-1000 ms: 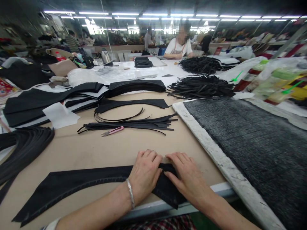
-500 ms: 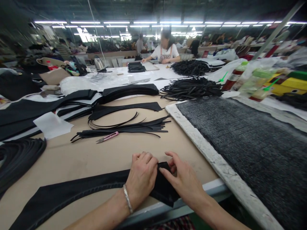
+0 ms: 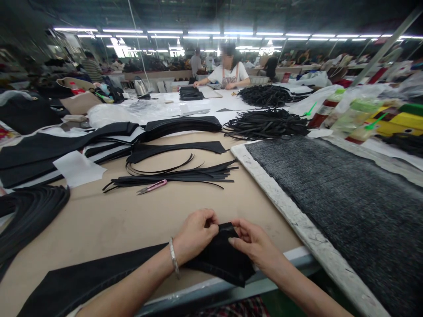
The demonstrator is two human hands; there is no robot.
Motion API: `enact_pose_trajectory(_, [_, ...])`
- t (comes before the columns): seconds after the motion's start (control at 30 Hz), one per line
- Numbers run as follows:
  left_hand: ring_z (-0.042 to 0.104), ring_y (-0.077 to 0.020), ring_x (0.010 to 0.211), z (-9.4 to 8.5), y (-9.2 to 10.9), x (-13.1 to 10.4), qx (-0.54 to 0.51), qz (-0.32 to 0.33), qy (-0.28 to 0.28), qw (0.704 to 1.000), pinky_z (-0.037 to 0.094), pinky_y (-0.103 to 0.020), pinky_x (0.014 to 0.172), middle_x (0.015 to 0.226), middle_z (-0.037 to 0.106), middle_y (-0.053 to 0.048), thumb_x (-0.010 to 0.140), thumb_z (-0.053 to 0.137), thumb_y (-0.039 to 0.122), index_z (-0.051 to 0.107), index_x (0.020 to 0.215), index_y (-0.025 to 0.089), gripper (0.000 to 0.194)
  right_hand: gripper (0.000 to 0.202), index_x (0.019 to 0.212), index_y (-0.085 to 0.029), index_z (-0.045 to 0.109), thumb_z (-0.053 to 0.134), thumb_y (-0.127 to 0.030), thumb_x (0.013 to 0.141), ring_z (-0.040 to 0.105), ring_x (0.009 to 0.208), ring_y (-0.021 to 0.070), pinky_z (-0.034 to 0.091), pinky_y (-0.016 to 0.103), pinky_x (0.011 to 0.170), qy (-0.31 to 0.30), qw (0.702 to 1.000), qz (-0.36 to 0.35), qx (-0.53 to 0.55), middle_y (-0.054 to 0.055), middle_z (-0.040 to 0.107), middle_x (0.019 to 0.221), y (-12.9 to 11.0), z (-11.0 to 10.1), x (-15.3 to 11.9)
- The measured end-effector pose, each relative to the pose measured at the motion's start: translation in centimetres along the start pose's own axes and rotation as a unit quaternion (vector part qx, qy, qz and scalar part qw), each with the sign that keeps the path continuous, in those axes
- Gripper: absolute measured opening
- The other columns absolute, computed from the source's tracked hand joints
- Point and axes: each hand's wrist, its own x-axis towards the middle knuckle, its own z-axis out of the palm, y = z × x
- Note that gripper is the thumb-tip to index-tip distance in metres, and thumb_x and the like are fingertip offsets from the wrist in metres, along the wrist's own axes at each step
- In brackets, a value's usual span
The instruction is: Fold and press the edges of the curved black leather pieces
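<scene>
A long curved black piece of fabric or leather [image 3: 226, 257] lies along the front edge of the table, its right end between my hands. My left hand [image 3: 194, 233], with a silvery bangle on the wrist, is closed in a pinch at the upper edge of that piece. On the right end, my right hand [image 3: 257, 246] grips the edge, thumb on top and fingers behind. What lies under the left fingertips is hidden. Farther up the table are pink thread snips [image 3: 153, 187], thin black strips [image 3: 178, 178] and another curved black piece [image 3: 178, 150].
To the right, a pale board [image 3: 264, 182] carries a dark, rough sheet [image 3: 337, 193]. Stacked black pieces [image 3: 183, 127], a white paper [image 3: 78, 169] and heaped strips [image 3: 267, 123] lie around. Bottles [image 3: 327, 108] stand at the right. A person [image 3: 228, 72] works across the table.
My left hand has shifted slightly left and turned into a pinch at the upper edge. The right fingers have closed in on the black piece's end. The view has moved slightly.
</scene>
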Motion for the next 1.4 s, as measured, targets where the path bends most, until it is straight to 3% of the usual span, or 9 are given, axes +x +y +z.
enact_pose_trajectory(0.13, [0.048,-0.0129,0.065,-0.2,-0.5,0.2,-0.028,0.006,-0.035,0.999,0.033,-0.024,0.061,0.066,0.054,0.002,0.071,0.049,0.018,0.055,0.069,0.017,0.007,0.026,0.088,-0.015,0.057,0.060,-0.039,0.077,0.056,0.075,0.0171,0.041,0.027,0.065,0.007,0.998,-0.024,-0.059,0.004,0.063,0.082,-0.3,0.1,0.1])
enact_pose_trajectory(0.33, [0.048,-0.0128,0.065,-1.3,-1.0,-0.2,-0.074,-0.002,-0.094,0.993,0.035,-0.024,0.061,0.070,0.057,0.001,0.071,0.052,0.023,0.063,0.086,0.014,0.021,0.032,0.069,-0.018,0.049,0.067,-0.044,0.068,0.038,0.049,0.0081,0.025,0.020,0.045,0.029,0.999,0.016,-0.013,-0.005,0.048,0.055,0.3,0.0,1.0])
enact_pose_trajectory(0.43, [0.051,-0.0139,0.068,-1.9,-1.6,-0.4,-0.089,-0.005,-0.107,0.990,0.038,-0.025,0.063,0.074,0.060,-0.001,0.073,0.052,0.025,0.064,0.095,0.013,0.028,0.032,0.069,-0.018,0.049,0.067,-0.044,0.066,0.036,0.046,0.0075,0.023,0.020,0.044,0.020,0.999,0.037,-0.005,-0.006,0.046,0.053,0.1,-0.2,0.9])
enact_pose_trajectory(0.57, [0.056,-0.0161,0.074,-2.2,-1.8,-0.7,-0.050,0.003,-0.102,0.994,0.040,-0.026,0.067,0.079,0.064,-0.003,0.074,0.055,0.025,0.067,0.095,0.015,0.026,0.030,0.074,-0.018,0.051,0.064,-0.044,0.067,0.040,0.048,0.0089,0.026,0.020,0.045,0.020,0.998,0.055,-0.006,-0.005,0.049,0.056,-0.3,0.0,0.6])
enact_pose_trajectory(0.7, [0.057,-0.0165,0.075,-2.1,-1.4,-1.1,-0.003,0.017,-0.090,0.996,0.041,-0.026,0.069,0.080,0.066,-0.002,0.077,0.053,0.025,0.068,0.092,0.018,0.022,0.028,0.075,-0.017,0.052,0.062,-0.043,0.069,0.040,0.050,0.0093,0.027,0.021,0.046,0.029,0.999,0.031,-0.025,-0.004,0.050,0.058,-0.3,0.2,0.5])
enact_pose_trajectory(0.87, [0.058,-0.0167,0.079,-1.6,-1.4,-1.6,-0.045,0.015,-0.093,0.995,0.042,-0.025,0.069,0.084,0.066,-0.001,0.069,0.063,0.021,0.066,0.098,0.019,0.029,0.020,0.079,-0.017,0.054,0.059,-0.036,0.074,0.047,0.059,0.0117,0.033,0.022,0.053,0.029,0.998,-0.006,-0.053,-0.002,0.056,0.066,-0.4,0.6,0.2])
enact_pose_trajectory(1.17, [0.057,-0.0152,0.073,-1.1,-1.9,-1.7,-0.078,0.006,-0.088,0.993,0.041,-0.024,0.065,0.080,0.064,0.000,0.066,0.058,0.015,0.065,0.092,0.019,0.028,0.022,0.099,-0.017,0.061,0.056,-0.029,0.081,0.058,0.083,0.0184,0.043,0.027,0.071,-0.023,0.995,-0.054,-0.086,0.003,0.064,0.089,-1.1,1.1,-0.7])
enact_pose_trajectory(1.27, [0.058,-0.0153,0.076,-1.0,-2.0,-1.9,-0.068,0.021,-0.084,0.994,0.041,-0.024,0.067,0.081,0.064,0.001,0.069,0.055,0.015,0.065,0.091,0.020,0.025,0.023,0.102,-0.018,0.061,0.058,-0.027,0.081,0.058,0.083,0.0182,0.043,0.027,0.072,-0.032,0.994,-0.058,-0.085,0.002,0.065,0.091,-0.9,1.2,-0.5])
enact_pose_trajectory(1.4, [0.058,-0.0152,0.075,-0.9,-1.7,-2.2,-0.045,0.036,-0.068,0.996,0.041,-0.024,0.067,0.081,0.065,0.001,0.071,0.052,0.013,0.064,0.092,0.021,0.025,0.017,0.092,-0.017,0.063,0.060,-0.027,0.078,0.057,0.076,0.0167,0.042,0.026,0.067,0.004,0.992,-0.061,-0.106,0.000,0.064,0.082,-0.4,1.6,0.1])
